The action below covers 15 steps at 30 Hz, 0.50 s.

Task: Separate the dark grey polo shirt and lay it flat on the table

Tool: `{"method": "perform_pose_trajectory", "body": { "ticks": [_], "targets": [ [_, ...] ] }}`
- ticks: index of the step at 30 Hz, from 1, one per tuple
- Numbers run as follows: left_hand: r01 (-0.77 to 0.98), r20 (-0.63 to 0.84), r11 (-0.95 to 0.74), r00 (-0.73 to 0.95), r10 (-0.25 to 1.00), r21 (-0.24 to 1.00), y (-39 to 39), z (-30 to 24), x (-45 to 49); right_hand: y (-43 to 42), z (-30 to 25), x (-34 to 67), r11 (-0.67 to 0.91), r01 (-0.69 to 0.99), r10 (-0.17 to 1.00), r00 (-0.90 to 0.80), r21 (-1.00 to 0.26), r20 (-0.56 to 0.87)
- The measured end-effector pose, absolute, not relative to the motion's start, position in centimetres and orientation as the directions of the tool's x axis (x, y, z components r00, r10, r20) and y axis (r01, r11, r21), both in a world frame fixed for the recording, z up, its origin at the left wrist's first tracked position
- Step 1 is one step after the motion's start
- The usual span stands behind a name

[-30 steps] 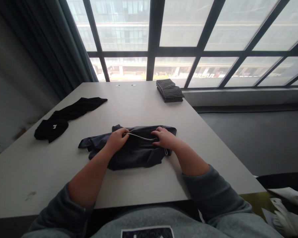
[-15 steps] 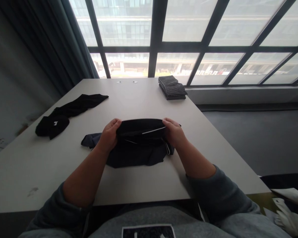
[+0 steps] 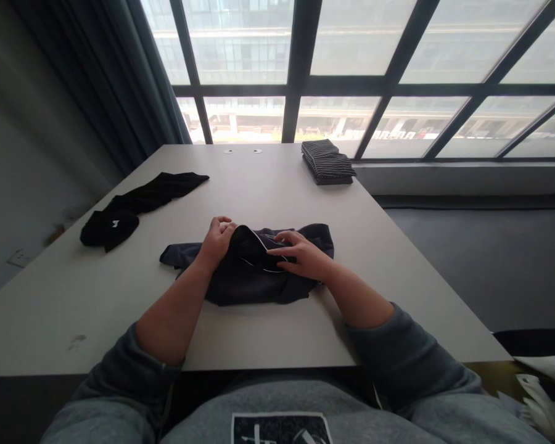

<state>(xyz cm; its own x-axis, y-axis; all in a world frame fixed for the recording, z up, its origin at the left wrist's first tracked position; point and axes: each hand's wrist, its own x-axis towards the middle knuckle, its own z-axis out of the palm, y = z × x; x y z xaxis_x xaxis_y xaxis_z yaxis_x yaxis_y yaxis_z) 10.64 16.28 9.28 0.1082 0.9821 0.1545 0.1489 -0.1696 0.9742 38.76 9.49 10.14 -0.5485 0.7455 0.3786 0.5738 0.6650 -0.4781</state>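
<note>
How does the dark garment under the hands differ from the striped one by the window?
The dark garment is plain navy with a thin white trim; the striped garment is dark with fine white stripes. The dark garment lies loose and rumpled at the table's middle, gripped by the left hand and pressed by the right hand; the striped garment sits neatly folded at the far edge, untouched. Both rest on the table.

We see bright light from the big window ahead, a dim room, and bent edges.
</note>
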Motion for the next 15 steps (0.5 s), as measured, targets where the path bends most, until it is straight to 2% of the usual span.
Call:
{"method": "perform_pose_trajectory", "body": {
  "ticks": [2, 5, 7, 9, 10, 12, 13, 15],
  "targets": [
    [0.320, 0.262, -0.305, 0.172, 0.950, 0.897, 16.0, 9.8, 10.4, 9.7, 10.0, 38.7, 0.627, 0.614, 0.778, -0.510, -0.479, 0.366],
    [0.648, 0.390, -0.492, 0.309, 0.867, 0.581, 15.6, 10.3, 9.9, 10.5, 9.2, 39.1, 0.436, 0.694, 0.896, -0.276, -0.573, 0.347],
    [0.732, 0.393, -0.529, 0.376, 0.839, 0.429, 15.5, 10.4, 9.7, 11.4, 8.6, 39.5, 0.280, 0.701, 0.944, -0.077, -0.656, 0.320],
    [0.772, 0.433, -0.527, 0.364, 0.825, 0.356, 15.5, 10.6, 9.7, 12.0, 8.3, 39.9, 0.174, 0.669, 0.949, 0.081, -0.723, 0.304],
    [0.790, 0.475, -0.521, 0.341, 0.812, 0.324, 15.4, 10.7, 9.7, 12.2, 8.3, 40.1, 0.167, 0.653, 0.939, 0.124, -0.739, 0.321],
    [0.798, 0.544, -0.543, 0.343, 0.766, 0.261, 15.1, 11.2, 10.0, 12.0, 8.9, 40.3, 0.257, 0.647, 0.898, 0.115, -0.718, 0.425],
    [0.770, 0.543, -0.592, 0.399, 0.739, 0.239, 14.9, 11.5, 10.1, 11.7, 9.4, 40.3, 0.343, 0.653, 0.869, 0.052, -0.676, 0.492],
    [0.644, 0.466, -0.734, 0.592, 0.658, 0.217, 14.5, 11.8, 10.3, 10.8, 10.4, 40.1, 0.539, 0.640, 0.804, -0.194, -0.549, 0.563]
  ]
}}
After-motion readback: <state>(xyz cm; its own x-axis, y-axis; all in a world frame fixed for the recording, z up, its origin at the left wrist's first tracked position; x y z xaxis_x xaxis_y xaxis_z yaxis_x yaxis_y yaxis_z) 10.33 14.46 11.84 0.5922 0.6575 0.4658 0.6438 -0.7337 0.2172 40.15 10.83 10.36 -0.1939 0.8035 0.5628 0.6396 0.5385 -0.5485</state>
